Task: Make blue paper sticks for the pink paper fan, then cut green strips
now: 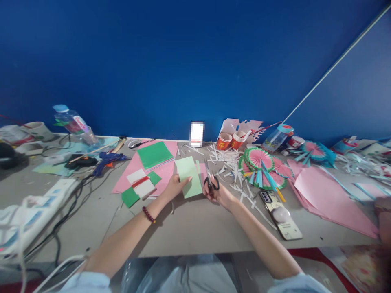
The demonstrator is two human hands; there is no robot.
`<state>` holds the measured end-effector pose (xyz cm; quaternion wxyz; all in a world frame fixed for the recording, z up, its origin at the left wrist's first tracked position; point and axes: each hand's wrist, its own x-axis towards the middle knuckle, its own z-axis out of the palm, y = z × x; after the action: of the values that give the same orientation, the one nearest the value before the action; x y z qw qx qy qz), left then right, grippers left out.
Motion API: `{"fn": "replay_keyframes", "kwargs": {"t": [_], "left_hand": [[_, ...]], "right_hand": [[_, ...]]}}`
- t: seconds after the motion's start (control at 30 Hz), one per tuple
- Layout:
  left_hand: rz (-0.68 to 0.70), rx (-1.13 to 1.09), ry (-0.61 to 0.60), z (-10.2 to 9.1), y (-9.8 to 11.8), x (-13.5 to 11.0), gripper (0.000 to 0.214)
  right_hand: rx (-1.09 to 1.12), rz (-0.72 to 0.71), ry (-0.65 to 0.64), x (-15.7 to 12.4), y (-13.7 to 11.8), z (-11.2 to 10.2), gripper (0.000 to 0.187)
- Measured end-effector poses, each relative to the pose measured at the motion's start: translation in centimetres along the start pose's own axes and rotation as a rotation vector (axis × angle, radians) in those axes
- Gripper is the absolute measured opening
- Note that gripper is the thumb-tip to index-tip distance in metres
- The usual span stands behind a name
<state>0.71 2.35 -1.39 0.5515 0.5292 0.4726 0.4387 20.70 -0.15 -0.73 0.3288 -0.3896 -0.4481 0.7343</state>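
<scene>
My left hand [179, 185] grips a pale green sheet of paper [191, 179] by its left side, thumb on top, raised a little over the table. In my right hand [218, 193] is a pair of black-handled scissors [210, 183], fingers at the loops and blades pointing away from me. The scissors are just right of the paper's edge. Behind the sheet, a pink strip [202, 171] shows in part. Left of my left hand lie white and green paper pieces [142, 185] and a green stack [155, 154] on pink paper [124, 179].
White paper scraps [227, 169] spread right of centre. Beyond them stand red paper cups [224, 140]. Folded paper fans [259, 160], a phone [281, 215] and pink sheets [330, 199] lie right. A glue gun [106, 160], bottle [71, 120] and power strip [39, 207] occupy the left.
</scene>
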Motion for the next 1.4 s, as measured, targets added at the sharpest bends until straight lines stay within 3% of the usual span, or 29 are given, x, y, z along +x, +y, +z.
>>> {"fn": "replay_keyframes", "kwargs": {"t": [0.17, 0.47, 0.6, 0.73, 0.83, 0.93, 1.07, 1.23, 1.4], "left_hand": [[0.021, 0.002, 0.168, -0.9, -0.3, 0.6, 0.035], [0.104, 0.078, 0.392, -3.6, -0.3, 2.1, 0.042], [0.078, 0.06, 0.527, -5.5, 0.3, 2.9, 0.039], [0.132, -0.16, 0.568, -6.7, 0.7, 3.7, 0.047], [0.103, -0.271, 0.518, -6.7, 1.1, 3.6, 0.052], [0.022, -0.234, 0.39, -6.2, 1.6, 3.0, 0.046], [0.002, 0.045, 0.119, -5.0, 2.1, 2.1, 0.038], [0.079, 0.376, -0.1, -3.0, 3.5, 0.4, 0.029], [0.144, 0.911, -0.155, -2.1, 4.8, -3.0, 0.017]], "right_hand": [[-0.065, -0.117, 0.14, 0.1, -0.1, -0.5, 0.061], [-0.465, -0.208, 0.384, 0.5, -0.2, -1.6, 0.06], [-0.471, -0.177, 0.392, 0.6, 0.0, -1.7, 0.056], [-0.425, -0.135, 0.37, 0.6, 0.3, -1.4, 0.053], [-0.408, -0.126, 0.35, 0.7, 0.4, -1.2, 0.054], [-0.425, -0.127, 0.338, 0.7, 0.4, -1.0, 0.053], [-0.434, -0.121, 0.327, 0.6, 0.5, -0.8, 0.052], [-0.453, -0.088, 0.299, 0.2, 0.2, -0.3, 0.045], [-0.469, -0.078, 0.318, 0.0, 0.0, -0.1, 0.046]]}}
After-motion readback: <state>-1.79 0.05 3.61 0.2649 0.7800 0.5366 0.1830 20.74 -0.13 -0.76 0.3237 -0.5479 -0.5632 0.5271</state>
